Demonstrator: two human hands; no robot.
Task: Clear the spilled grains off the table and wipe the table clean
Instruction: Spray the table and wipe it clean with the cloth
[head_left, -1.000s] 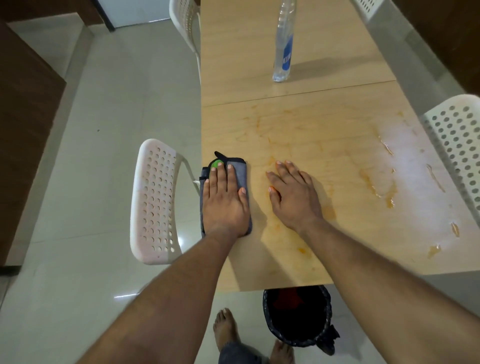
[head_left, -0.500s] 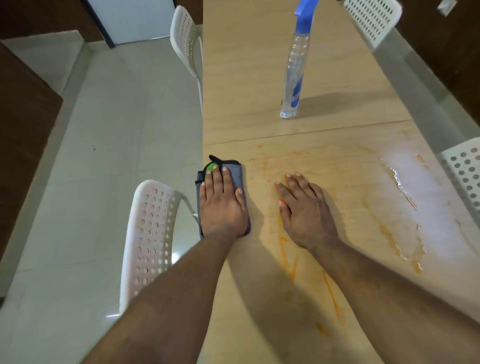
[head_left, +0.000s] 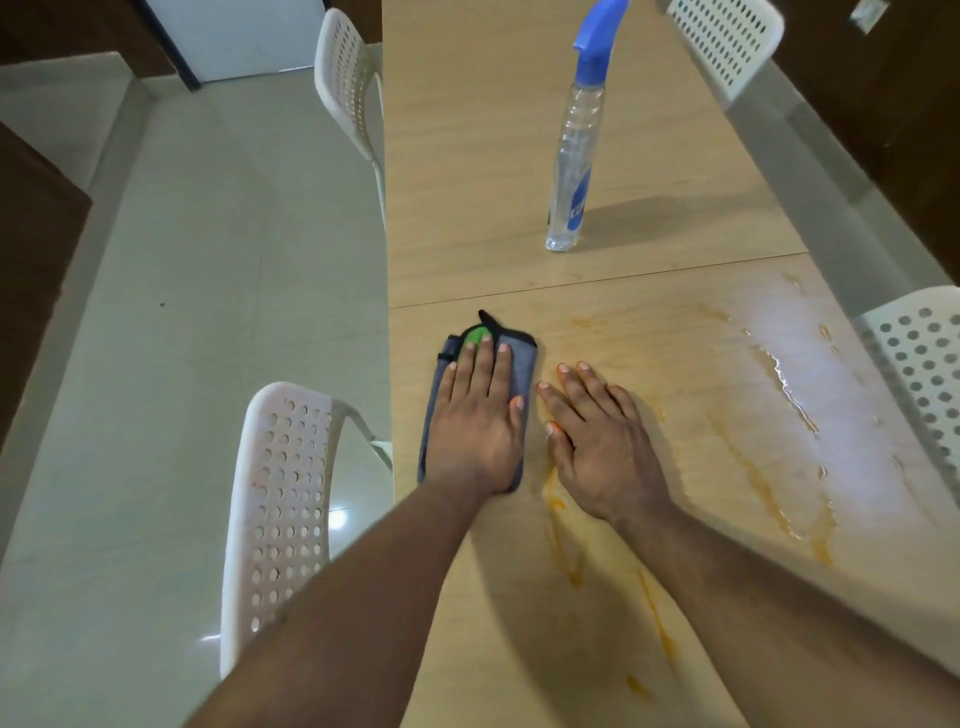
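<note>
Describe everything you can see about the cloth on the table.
The cloth is grey-blue, folded into a long rectangle with dark edging, a black tab and a green patch at its far end. It lies flat near the table's left edge, pressed under the left hand, fingers straight.

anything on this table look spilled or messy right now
Yes: orange streaks and a wet puddle smear the light wooden table, right of the grey folded cloth under the left hand.

wooden table (head_left: 649, 156), grey cloth (head_left: 522, 364), spray bottle (head_left: 574, 171), orange streaks (head_left: 763, 483)
</note>
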